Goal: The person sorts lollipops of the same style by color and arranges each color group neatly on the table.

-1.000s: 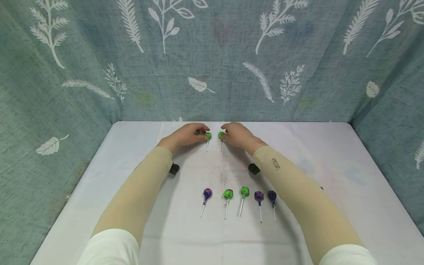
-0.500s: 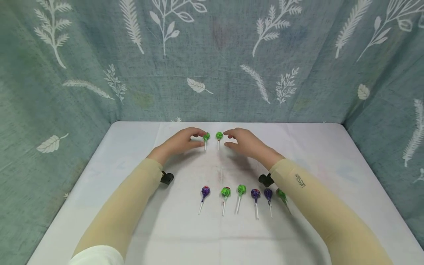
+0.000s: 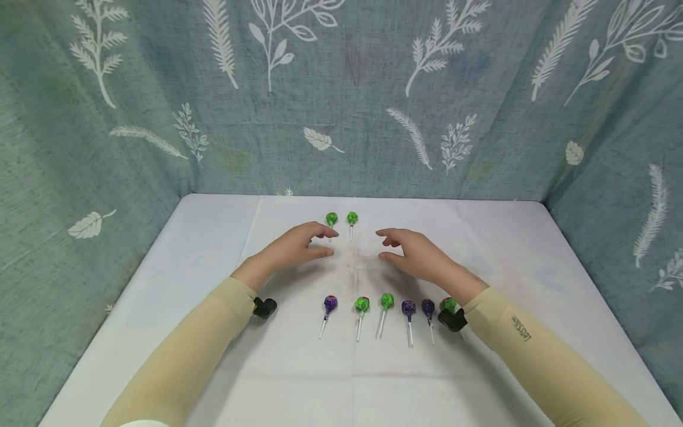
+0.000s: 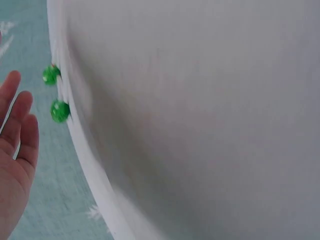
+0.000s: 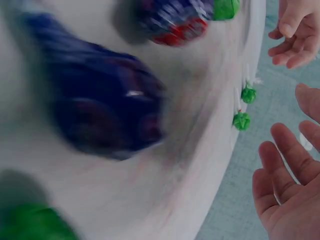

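Two green lollipops stand out side by side near the far edge of the white table, the left one (image 3: 331, 219) partly overlapped by my left fingers and the right one (image 3: 352, 217) fully in sight. My left hand (image 3: 295, 244) hovers just in front of them, holding nothing, its fingers relaxed. To their right, my right hand (image 3: 415, 252) is also empty, fingers and thumb apart. In the right wrist view both green lollipops appear beyond my right hand (image 5: 290, 180), and a purple-wrapped lollipop (image 5: 110, 105) looms close to the camera, blurred.
A row of lollipops lies nearer me: a purple one (image 3: 330, 303), two green ones (image 3: 362, 305), two more purple ones (image 3: 408, 307), and a green one (image 3: 448, 305) partly behind the right wrist's black camera (image 3: 452, 319). A patterned curtain (image 3: 352, 136) rises behind the table.
Both hands have let go of the two green lollipops at the far edge and drawn back toward me, the right one also moving right. Those lollipops stay on the table.
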`<state>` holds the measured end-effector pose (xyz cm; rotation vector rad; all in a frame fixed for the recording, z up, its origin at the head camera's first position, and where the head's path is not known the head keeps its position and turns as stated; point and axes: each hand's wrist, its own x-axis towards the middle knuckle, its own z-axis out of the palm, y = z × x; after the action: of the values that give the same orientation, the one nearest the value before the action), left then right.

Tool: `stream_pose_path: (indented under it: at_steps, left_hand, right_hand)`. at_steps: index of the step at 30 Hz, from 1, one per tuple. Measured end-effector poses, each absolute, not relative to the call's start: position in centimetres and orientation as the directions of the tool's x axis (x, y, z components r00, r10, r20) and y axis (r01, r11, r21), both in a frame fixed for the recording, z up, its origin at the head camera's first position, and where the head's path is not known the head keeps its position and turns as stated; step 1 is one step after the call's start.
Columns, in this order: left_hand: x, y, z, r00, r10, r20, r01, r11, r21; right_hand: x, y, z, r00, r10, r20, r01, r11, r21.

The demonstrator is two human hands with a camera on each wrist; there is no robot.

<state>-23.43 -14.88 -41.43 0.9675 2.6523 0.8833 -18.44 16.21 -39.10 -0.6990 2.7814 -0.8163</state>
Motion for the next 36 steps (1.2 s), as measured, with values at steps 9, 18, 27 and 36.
stream_pose_path:
  at_steps: [9,18,27,36]
  left_hand:
    - [-20.7,-13.5,-41.1,-0.722,0.692,-0.003,0.557,0.584,0.591]
    - [-18.3,-11.8,-41.3,-0.65,0.759,-0.026,0.612,0.544,0.575]
    - [-16.1,-10.1,-41.2,-0.59,0.807,-0.004,0.674,0.495,0.548]
    - [-15.6,-8.6,-41.9,-0.588,0.807,-0.057,0.736,0.563,0.375]
  right_hand:
    - [-15.2,18.4,-39.5,-0.861,-0.509,0.009,-0.436,0.727,-0.53]
    - [-13.1,19.1,-40.0,-0.851,-0.524,0.009,-0.446,0.715,-0.538]
    - [-11.9,18.8,-40.5,-0.823,-0.567,-0.022,-0.461,0.691,-0.557]
    - [-12.1,17.6,-41.4,-0.783,-0.621,-0.035,-0.538,0.705,-0.462]
